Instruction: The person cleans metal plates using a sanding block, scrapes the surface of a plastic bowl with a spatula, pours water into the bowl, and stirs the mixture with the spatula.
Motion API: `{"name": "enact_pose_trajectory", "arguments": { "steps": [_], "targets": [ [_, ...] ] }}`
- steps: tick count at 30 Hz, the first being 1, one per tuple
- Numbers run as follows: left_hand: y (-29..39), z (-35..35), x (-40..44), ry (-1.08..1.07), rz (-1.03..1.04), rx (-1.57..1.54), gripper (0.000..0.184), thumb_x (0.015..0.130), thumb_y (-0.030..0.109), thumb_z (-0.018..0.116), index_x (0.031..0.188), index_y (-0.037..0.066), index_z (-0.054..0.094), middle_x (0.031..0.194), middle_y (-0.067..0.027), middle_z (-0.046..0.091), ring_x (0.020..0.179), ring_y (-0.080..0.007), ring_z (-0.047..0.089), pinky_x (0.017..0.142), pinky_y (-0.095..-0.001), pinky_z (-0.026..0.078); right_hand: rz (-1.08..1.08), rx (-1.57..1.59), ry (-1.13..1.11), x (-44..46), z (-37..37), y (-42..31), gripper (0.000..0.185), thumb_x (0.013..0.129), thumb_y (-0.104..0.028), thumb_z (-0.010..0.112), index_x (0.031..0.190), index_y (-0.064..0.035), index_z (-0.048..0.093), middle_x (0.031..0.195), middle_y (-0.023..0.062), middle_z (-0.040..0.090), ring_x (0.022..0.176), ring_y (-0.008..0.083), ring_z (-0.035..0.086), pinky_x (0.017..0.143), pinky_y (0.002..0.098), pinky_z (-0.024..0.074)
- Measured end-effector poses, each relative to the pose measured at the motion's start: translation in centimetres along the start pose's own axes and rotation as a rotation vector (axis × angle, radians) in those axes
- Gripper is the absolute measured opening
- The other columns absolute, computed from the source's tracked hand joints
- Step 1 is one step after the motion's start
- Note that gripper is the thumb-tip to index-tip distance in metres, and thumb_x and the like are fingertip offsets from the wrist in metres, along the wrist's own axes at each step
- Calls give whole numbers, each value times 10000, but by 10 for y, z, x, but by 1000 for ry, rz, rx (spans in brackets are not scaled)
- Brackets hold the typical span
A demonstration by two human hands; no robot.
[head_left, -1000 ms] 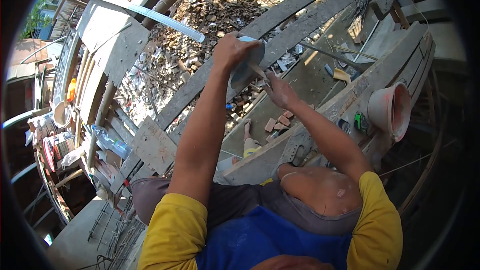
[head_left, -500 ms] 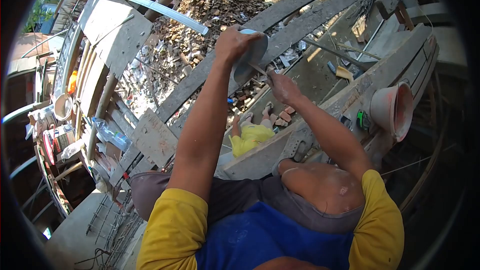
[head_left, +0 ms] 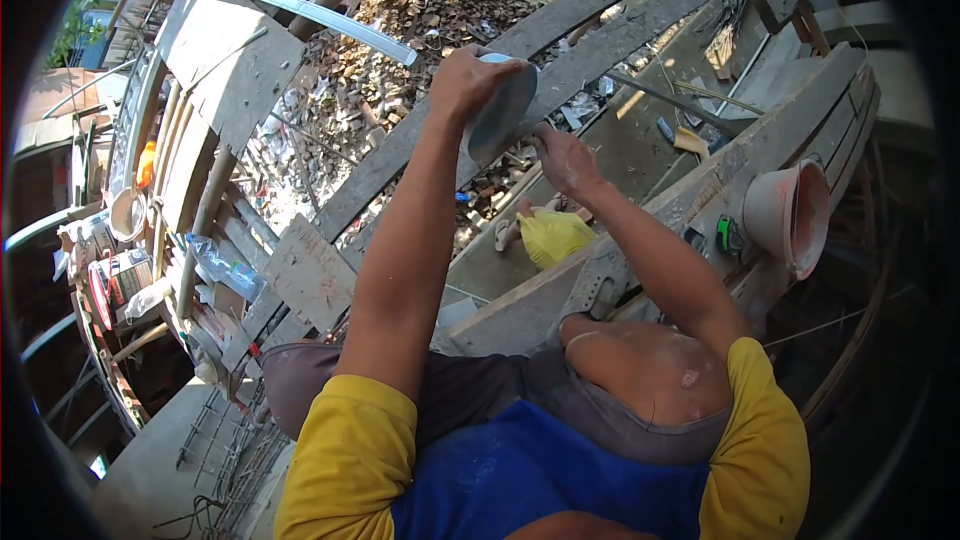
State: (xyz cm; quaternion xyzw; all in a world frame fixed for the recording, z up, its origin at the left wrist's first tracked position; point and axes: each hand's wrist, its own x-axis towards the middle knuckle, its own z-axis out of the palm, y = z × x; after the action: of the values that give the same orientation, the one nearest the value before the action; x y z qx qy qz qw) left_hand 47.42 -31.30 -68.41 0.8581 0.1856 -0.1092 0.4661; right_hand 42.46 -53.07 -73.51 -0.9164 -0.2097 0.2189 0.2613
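Observation:
My left hand is wrapped round the edge of a round grey disc, which is tilted above the long planks. To the right of the disc's lower part, my right hand has its fingers closed near the disc's edge. Whatever those fingers hold is too small or hidden to make out from here. Below and right of my right hand lie a green tape measure and a pinkish bucket on the wooden boards.
A person in yellow is on the ground below. Long planks cross above rubble. At the left are a plastic bottle, a board and a curved metallic strip. Wire mesh lies lower left.
The thin tool seen between my right hand and the disc earlier no longer shows. Below, the person in yellow has shifted to the right. My left hand stays on the disc.

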Motion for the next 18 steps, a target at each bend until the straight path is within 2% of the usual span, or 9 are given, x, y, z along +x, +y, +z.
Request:
{"name": "enact_pose_trajectory", "arguments": {
  "steps": [1,5,8,10,12,14,16,17,18],
  "targets": [
    [-1,1,-1,14,-12,20,692,669,638,756,990,25,733,937,-167,734,850,-299,720,754,-376,556,-22,63,115,2,-5,-3,208,951,-191,508,1097,-47,539,945,250,646,918,470,612,786,557,474],
    [-7,3,2,-15,41,-12,705,659,642,759,1011,31,732,960,-165,734,861,-300,720,757,-373,556,22,-29,190,19,-17,3,214,948,-194,507,1103,-50,542,969,257,649,941,465,616,803,544,480],
    [3,0,-7,15,95,47,710,646,625,772,1051,44,726,976,-173,731,877,-299,719,762,-375,555,74,17,102,24,-1,24,230,949,-214,516,1117,-62,556,985,260,652,956,465,617,820,535,483],
    [5,-3,-15,-28,82,-6,683,641,568,798,1079,50,717,979,-174,729,881,-298,717,774,-374,556,49,178,-17,20,16,32,252,945,-238,532,1132,-73,566,981,255,653,966,469,613,827,535,481],
    [2,-2,-19,17,127,35,654,637,531,811,1084,62,717,967,-163,731,872,-291,717,776,-371,557,81,112,-24,8,9,14,255,949,-242,541,1138,-76,582,994,249,651,972,464,611,820,529,483],
    [3,1,-28,60,172,72,629,632,493,824,1089,75,717,956,-151,733,863,-284,718,779,-369,558,-58,114,248,-4,3,3,244,952,-240,554,1124,-67,563,993,236,648,945,464,611,794,527,483],
    [13,7,-51,166,416,80,583,622,407,844,1106,110,711,939,-127,736,842,-279,717,784,-363,561,-20,101,292,-7,9,15,242,951,-239,562,1118,-64,547,991,227,646,931,461,612,781,528,481],
    [19,14,-61,204,495,86,584,610,347,859,1133,144,697,998,-107,731,863,-272,713,774,-374,565,18,88,339,-8,11,22,243,951,-239,571,1112,-61,532,990,219,644,917,458,613,768,529,480],
    [17,27,-67,239,576,168,615,613,321,870,1170,149,674,1116,-101,714,1017,-285,693,870,-365,549,21,84,340,-12,10,28,243,951,-239,571,1112,-61,532,990,219,644,917,458,613,768,529,480]
  ]
}}
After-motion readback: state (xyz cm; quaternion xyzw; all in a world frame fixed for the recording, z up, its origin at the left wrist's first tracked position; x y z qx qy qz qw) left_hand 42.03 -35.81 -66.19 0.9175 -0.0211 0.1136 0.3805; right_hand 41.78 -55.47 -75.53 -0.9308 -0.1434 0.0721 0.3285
